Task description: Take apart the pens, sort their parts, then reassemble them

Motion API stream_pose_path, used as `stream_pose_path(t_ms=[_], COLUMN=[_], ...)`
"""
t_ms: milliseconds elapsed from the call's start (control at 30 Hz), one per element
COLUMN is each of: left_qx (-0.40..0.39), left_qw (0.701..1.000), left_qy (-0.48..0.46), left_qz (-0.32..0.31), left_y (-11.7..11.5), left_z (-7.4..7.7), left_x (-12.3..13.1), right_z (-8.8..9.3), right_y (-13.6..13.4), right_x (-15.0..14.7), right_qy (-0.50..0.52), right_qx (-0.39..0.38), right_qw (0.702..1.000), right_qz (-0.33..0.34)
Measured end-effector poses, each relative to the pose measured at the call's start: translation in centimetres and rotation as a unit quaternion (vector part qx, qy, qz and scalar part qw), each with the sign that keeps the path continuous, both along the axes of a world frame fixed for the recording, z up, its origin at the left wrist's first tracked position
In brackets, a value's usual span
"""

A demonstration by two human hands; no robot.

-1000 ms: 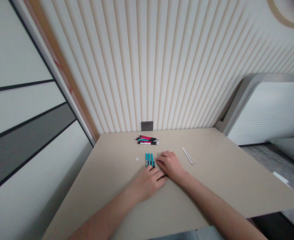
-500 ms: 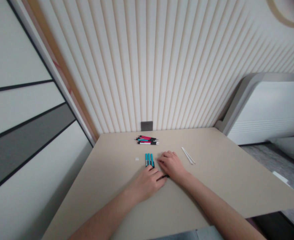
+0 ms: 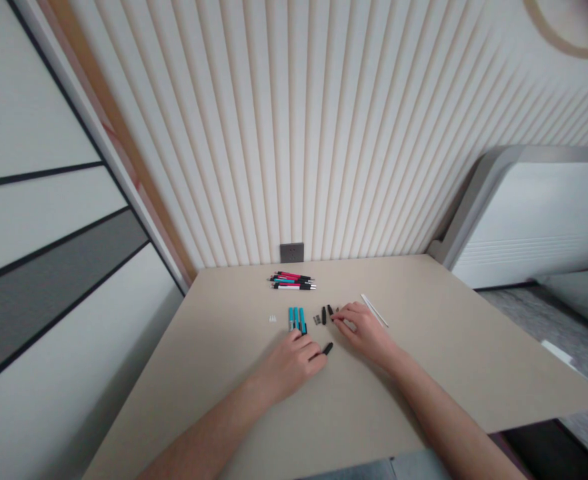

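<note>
My left hand (image 3: 294, 360) rests on the beige table (image 3: 224, 387), fingers closed round a black pen part (image 3: 327, 348) whose tip sticks out to the right. Just beyond it lie three teal pen barrels (image 3: 297, 319) side by side. My right hand (image 3: 363, 328) sits to the right, fingertips pinched at a small black piece (image 3: 336, 311). Other small black parts (image 3: 323, 316) lie between the hand and the teal barrels.
A bundle of assembled pink, teal and white pens (image 3: 293, 281) lies near the back wall below a grey socket (image 3: 292, 253). Thin white refills (image 3: 374, 309) lie right of my right hand. A tiny white piece (image 3: 273, 319) sits left of the barrels. A bed stands at right.
My right hand has moved right and away from my left hand, uncovering small black parts on the table. The left hand has stayed in place.
</note>
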State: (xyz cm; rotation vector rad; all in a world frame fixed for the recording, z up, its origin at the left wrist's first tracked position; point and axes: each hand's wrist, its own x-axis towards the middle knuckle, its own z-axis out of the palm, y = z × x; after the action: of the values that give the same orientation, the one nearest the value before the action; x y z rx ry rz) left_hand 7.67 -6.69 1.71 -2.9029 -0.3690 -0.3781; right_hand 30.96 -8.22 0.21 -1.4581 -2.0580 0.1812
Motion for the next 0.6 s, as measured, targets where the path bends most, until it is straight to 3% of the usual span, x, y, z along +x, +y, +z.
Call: stream_pose_path(t_ms=[167, 367, 467, 600], left_qx=[0.018, -0.018, -0.031, -0.029], left_qw=[1.0, 0.996, 0.987, 0.975], left_qy=[-0.002, -0.07, -0.148, -0.199], left_qz=[0.01, 0.044, 0.059, 0.09], left_y=[0.0, 0.5, 0.8, 1.0], left_z=[-0.3, -0.1, 0.2, 0.3], left_x=[0.0, -0.6, -0.8, -0.8], right_z=[0.9, 1.1, 0.9, 0.4], right_y=[-1.0, -1.3, -1.3, -0.7], right_x=[-1.2, -1.6, -2.1, -2.3], right_qy=[-0.023, -0.031, -0.021, 0.027], right_qx=[-0.036, -0.044, -0.049, -0.055], right_qw=[0.99, 0.986, 0.988, 0.998], right_qz=[0.134, 0.161, 0.143, 0.011])
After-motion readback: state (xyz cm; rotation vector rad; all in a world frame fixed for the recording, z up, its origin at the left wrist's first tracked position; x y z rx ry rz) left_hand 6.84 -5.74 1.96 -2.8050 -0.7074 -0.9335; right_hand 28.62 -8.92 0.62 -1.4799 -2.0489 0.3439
